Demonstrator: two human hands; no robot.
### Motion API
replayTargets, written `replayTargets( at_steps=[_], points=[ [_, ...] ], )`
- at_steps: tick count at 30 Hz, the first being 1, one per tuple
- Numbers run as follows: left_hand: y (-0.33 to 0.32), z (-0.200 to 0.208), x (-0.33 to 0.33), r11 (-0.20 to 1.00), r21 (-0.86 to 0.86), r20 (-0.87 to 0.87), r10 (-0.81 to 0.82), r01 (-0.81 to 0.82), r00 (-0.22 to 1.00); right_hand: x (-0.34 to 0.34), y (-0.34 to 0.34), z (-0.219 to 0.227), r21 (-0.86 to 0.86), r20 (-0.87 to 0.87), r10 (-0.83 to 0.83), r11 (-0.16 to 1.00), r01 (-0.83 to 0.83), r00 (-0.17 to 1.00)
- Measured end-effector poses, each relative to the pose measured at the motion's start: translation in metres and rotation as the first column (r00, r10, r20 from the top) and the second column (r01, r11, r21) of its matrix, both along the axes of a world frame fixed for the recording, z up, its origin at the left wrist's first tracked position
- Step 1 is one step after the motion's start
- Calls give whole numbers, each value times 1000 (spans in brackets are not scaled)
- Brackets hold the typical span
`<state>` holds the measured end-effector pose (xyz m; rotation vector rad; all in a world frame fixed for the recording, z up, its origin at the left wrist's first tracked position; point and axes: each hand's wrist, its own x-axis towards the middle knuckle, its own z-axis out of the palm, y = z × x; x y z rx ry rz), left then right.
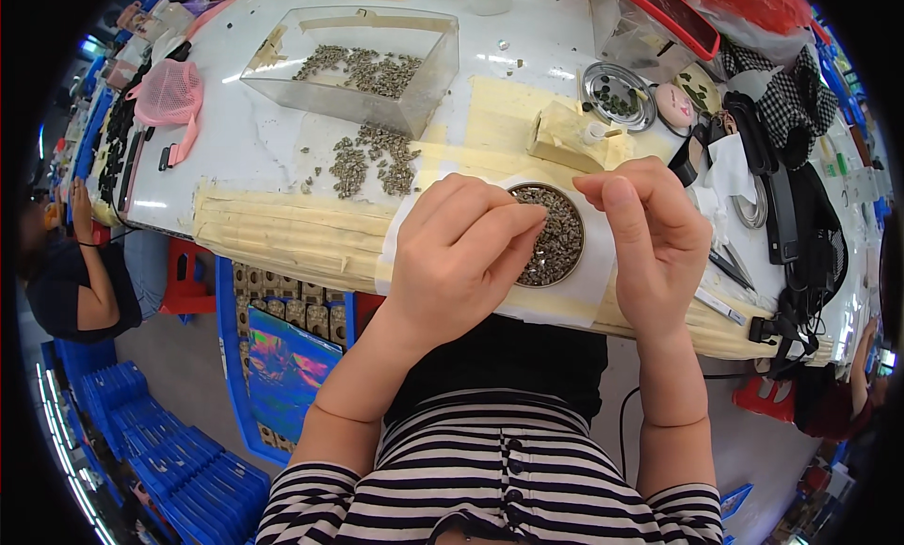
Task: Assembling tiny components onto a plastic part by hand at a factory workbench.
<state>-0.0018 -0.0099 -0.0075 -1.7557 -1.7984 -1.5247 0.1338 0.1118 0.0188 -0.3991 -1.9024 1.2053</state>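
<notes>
A round dish [581, 227] full of small grey metallic pieces [551, 248] sits on white paper at the table's near edge. My left hand [452, 248] is over the dish's left side, with thumb and forefinger pinched together above the pieces. Whatever lies between those fingertips is too small to make out. To the right of the dish, my right hand [652, 230] is raised with curled fingers. Its fingertips point toward the dish, and any small thing in them cannot be made out.
A transparent box [424, 112] with more grey pieces stands farther back; loose pieces [363, 164] lie before it. Behind the dish is a tape-wrapped block [565, 136]. A metal plate [617, 95] holds dark bits. Tweezers [733, 264] lie at right. Another person sits far left.
</notes>
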Motion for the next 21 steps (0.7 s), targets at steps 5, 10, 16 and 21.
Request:
replayTargets(
  at_steps=[5,10,16,21],
  points=[
    [-5,0,4,999,-42,-31,12,-13,999,-1,0,2,2,2,2,1000,-2,1000],
    [-17,5,-5,992,-61,-37,111,-113,993,-1,0,1,2,0,-4,1000,4,1000],
    [-51,10,-42,897,-194,6,407,-398,914,0,0,2,20,7,10,1000,-10,1000],
    [-52,19,-43,889,-330,-26,329,-318,944,-1,-1,2,28,14,12,1000,-13,1000]
  ],
)
